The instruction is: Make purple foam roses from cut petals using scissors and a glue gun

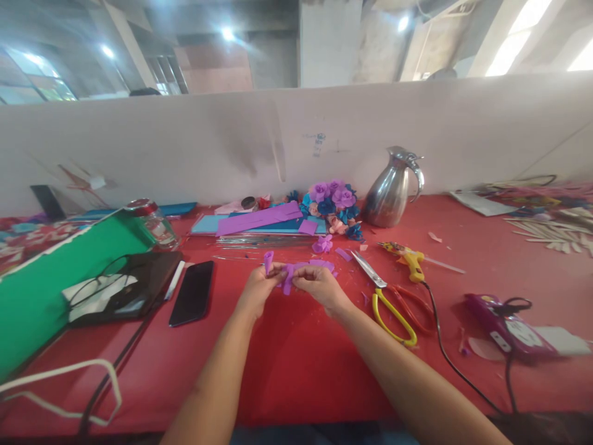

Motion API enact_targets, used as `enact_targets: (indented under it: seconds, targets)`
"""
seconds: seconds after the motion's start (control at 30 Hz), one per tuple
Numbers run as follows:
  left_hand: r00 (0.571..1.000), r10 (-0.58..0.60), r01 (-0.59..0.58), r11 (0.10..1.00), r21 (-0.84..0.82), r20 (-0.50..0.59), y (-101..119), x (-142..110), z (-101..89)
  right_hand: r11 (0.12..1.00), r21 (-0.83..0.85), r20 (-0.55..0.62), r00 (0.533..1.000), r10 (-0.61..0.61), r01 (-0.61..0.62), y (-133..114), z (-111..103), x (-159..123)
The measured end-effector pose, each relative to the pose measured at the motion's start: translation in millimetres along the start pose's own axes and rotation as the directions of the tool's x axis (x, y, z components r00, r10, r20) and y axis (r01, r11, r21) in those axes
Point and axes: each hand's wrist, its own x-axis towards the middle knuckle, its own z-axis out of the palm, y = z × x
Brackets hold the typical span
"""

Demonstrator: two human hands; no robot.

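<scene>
Between my two hands is a small piece of purple crepe paper (pixel 288 281), pinched from both sides. My left hand (pixel 262 285) is closed on its left edge, and a rolled purple paper piece (pixel 269 262) stands up by that hand's fingers. My right hand (pixel 323 285) pinches the other edge with thumb and fingers. More cut purple pieces (pixel 324 264) lie just behind the right hand. A single purple paper flower (pixel 323 244) sits farther back, before a bunch of purple, blue and pink paper flowers (pixel 340 201).
Right of my hands lie scissors (pixel 389 303) with yellow and red handles, a yellow glue gun (pixel 410 262) and a purple power strip (pixel 509 327). A steel jug (pixel 389 188) stands behind. Leftward are a phone (pixel 192 293), glasses (pixel 102 281) and a jar (pixel 152 222).
</scene>
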Motion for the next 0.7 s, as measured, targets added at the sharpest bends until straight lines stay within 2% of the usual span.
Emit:
enact_targets:
  seconds: [0.1, 0.37, 0.6, 0.7]
  targets:
    - [0.999, -0.001, 0.002, 1.000, -0.019, 0.036, -3.4, 2.1, -1.1, 1.000, 0.028, -0.008, 1.000, 0.003, -0.003, -0.2, 0.7, -0.4]
    - [0.999, 0.007, -0.006, 1.000, -0.026, 0.035, -7.8, 5.5, -3.7, 0.997, 0.068, -0.027, 0.999, 0.020, -0.019, 2.6, 0.5, 1.2]
    - [1.000, -0.008, 0.008, 1.000, -0.024, 0.015, -6.9, 4.4, -1.6, 0.995, 0.096, 0.022, 1.000, 0.011, -0.013, 3.3, 0.5, 0.4]
    - [0.998, 0.006, -0.008, 1.000, -0.030, -0.061, -7.9, 5.2, -1.1, 0.993, 0.117, 0.022, 1.000, 0.004, -0.006, 3.0, 0.5, -0.1]
